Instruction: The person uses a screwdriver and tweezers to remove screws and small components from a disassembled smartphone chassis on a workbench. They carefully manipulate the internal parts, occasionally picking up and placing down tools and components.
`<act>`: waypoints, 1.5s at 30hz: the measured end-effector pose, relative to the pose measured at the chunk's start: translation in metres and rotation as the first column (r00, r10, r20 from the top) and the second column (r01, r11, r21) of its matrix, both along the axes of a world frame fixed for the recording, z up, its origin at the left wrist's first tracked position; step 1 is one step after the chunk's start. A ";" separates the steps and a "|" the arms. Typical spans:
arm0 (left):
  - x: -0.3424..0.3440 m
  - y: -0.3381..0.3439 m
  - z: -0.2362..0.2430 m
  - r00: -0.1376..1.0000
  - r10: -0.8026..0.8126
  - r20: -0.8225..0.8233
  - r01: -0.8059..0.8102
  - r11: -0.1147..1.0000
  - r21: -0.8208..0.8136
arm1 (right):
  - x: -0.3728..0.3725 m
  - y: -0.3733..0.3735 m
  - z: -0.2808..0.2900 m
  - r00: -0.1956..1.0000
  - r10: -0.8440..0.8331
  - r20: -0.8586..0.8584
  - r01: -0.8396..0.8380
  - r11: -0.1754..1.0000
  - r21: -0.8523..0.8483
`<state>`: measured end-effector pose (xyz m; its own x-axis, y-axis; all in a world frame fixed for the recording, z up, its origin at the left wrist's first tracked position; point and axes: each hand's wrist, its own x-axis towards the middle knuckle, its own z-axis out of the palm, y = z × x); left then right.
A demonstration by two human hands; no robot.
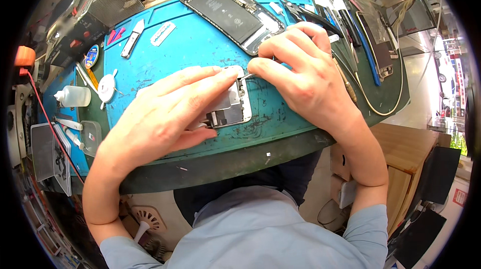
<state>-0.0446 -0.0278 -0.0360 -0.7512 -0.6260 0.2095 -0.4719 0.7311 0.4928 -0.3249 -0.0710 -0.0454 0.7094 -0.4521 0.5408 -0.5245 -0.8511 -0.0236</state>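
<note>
On the blue mat lies a white-framed phone screen [244,99] with its metal-plated back up. My left hand [168,111] spans it, fingers over its far edge and thumb along the near side, gripping it and covering much of its left part. My right hand [305,76] pinches a thin metal tool [246,75], whose tip meets the screen's upper right corner; the rest of the tool is hidden, so I cannot tell its kind. Just beyond my hands rests an opened phone body [233,13], its black battery and inner parts showing.
The blue work mat [175,61] carries a utility knife [133,38] and a razor blade [163,34] at left. A dropper bottle [75,96] and a white round-bodied piece [106,88] stand further left. Pliers [293,9], a blue-handled tool [371,61] and a cable [373,112] lie right.
</note>
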 end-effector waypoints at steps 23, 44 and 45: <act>0.006 -0.004 0.003 0.998 -0.060 -0.016 0.059 0.998 -0.013 | 0.008 0.027 0.009 0.996 -0.089 -0.029 0.093 0.980 0.174; 0.008 -0.002 -0.001 0.999 -0.037 -0.025 0.036 0.999 -0.033 | 0.025 0.055 0.019 0.948 -0.273 -0.167 0.299 0.941 0.159; 0.008 -0.001 -0.001 0.999 -0.033 -0.025 0.033 0.999 -0.031 | 0.025 0.055 0.016 0.949 -0.274 -0.155 0.297 0.942 0.159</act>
<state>-0.0362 -0.0290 -0.0371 -0.7654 -0.5939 0.2478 -0.4348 0.7611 0.4813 -0.2997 -0.0155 -0.0297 0.5943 -0.7260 0.3460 -0.7533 -0.6532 -0.0769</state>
